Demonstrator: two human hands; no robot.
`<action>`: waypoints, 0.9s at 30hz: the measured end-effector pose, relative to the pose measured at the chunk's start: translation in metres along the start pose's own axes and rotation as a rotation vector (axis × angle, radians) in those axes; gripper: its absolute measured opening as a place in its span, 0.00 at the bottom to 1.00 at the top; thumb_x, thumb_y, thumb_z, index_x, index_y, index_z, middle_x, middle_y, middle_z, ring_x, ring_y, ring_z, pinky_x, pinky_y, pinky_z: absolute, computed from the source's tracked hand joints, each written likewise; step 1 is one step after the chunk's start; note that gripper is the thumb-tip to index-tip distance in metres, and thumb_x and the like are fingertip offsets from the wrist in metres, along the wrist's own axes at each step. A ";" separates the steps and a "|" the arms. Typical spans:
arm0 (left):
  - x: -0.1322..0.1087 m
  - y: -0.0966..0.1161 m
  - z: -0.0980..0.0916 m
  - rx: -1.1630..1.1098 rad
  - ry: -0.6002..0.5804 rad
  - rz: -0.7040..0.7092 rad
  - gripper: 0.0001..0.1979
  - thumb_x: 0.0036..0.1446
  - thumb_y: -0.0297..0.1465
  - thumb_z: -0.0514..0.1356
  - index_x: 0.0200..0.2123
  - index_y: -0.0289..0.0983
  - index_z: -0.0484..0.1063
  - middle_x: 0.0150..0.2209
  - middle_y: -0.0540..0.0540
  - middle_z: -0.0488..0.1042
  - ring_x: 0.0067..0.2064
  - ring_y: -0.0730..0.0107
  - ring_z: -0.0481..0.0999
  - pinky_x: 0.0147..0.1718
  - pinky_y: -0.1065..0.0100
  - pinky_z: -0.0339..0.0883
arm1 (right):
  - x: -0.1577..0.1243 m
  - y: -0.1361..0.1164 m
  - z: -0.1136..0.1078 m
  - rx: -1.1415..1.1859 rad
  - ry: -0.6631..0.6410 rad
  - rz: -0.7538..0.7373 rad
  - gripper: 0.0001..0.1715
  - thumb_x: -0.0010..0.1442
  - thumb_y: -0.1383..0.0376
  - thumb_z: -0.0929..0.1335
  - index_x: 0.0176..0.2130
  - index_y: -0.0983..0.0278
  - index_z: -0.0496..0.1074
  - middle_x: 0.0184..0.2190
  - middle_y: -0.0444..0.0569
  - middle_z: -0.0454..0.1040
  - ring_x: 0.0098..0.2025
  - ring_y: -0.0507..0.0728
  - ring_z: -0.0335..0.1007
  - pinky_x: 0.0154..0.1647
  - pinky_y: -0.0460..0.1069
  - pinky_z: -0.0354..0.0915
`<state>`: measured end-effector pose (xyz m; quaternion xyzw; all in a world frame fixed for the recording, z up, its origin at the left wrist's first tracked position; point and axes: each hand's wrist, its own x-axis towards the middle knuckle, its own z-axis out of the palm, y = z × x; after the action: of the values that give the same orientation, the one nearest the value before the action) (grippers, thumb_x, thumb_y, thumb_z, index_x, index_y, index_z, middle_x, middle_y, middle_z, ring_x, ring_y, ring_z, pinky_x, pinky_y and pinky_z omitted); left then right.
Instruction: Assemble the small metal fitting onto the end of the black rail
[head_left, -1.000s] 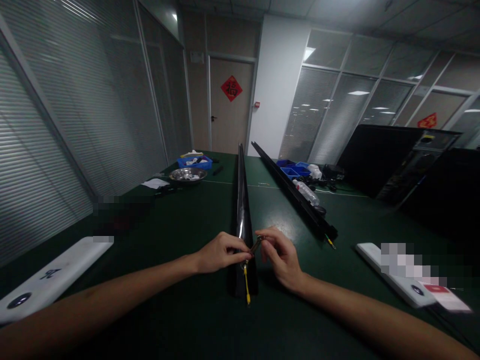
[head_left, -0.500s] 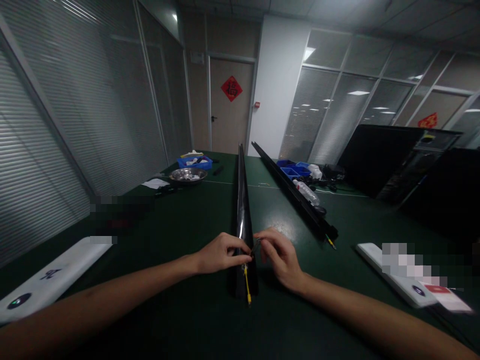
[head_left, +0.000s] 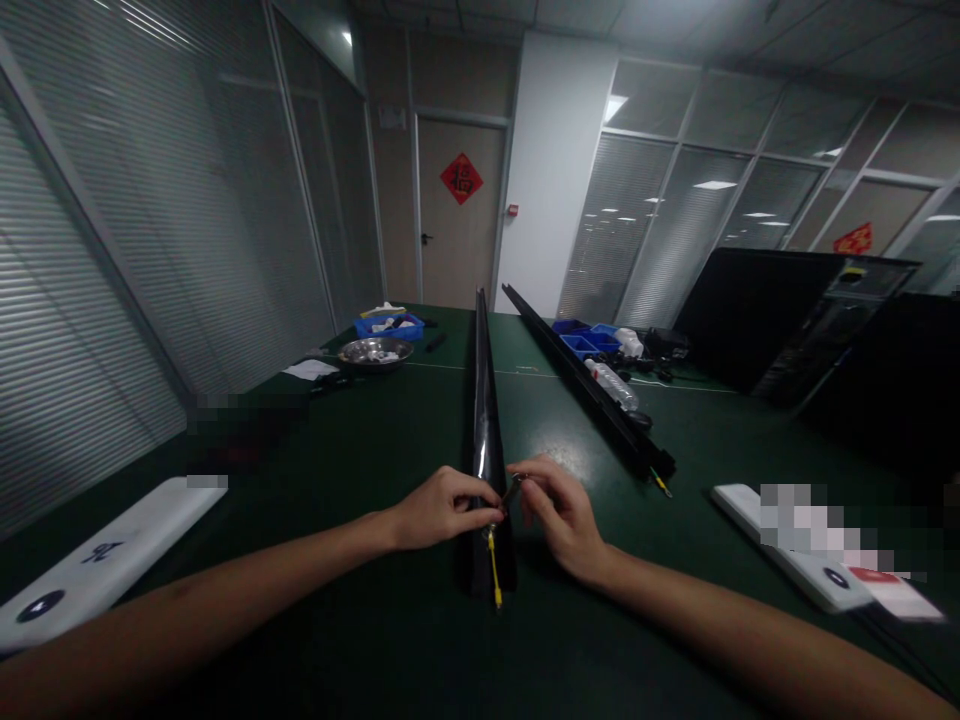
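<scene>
A long black channel-shaped rail (head_left: 486,410) runs away from me along the green table. Over its near end, my left hand (head_left: 439,510) is closed in a pinch, thumb against fingers; what lies between the fingertips is too small to name. Just right of the rail, my right hand (head_left: 564,520) pinches a small shiny metal piece (head_left: 514,488) that slants towards the left fingertips. Below the left hand, a short yellow wire (head_left: 494,570) with a metal terminal hangs out of the rail's near end.
A second black rail (head_left: 592,390) with a green-yellow wire lies to the right, beside a plastic bottle (head_left: 613,383) and blue bins (head_left: 579,346). At the back left are a metal bowl (head_left: 375,353) and blue tray (head_left: 412,331). White devices (head_left: 142,545) flank my arms.
Both hands stay in almost the same place over the rail's near end. The small metal piece has turned slightly between the fingers. The view shifts a little.
</scene>
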<state>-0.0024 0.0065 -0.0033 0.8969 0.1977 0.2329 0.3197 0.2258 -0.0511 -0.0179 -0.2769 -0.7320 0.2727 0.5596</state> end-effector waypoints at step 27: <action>-0.001 0.002 -0.001 -0.043 0.020 -0.074 0.12 0.67 0.37 0.64 0.43 0.33 0.81 0.25 0.54 0.66 0.25 0.77 0.61 0.24 0.75 0.53 | -0.001 -0.001 -0.001 -0.027 0.005 0.014 0.13 0.76 0.60 0.64 0.53 0.59 0.75 0.38 0.46 0.69 0.28 0.50 0.68 0.30 0.47 0.66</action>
<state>-0.0034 0.0053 -0.0018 0.8796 0.2289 0.2340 0.3452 0.2271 -0.0528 -0.0176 -0.2900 -0.7324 0.2662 0.5556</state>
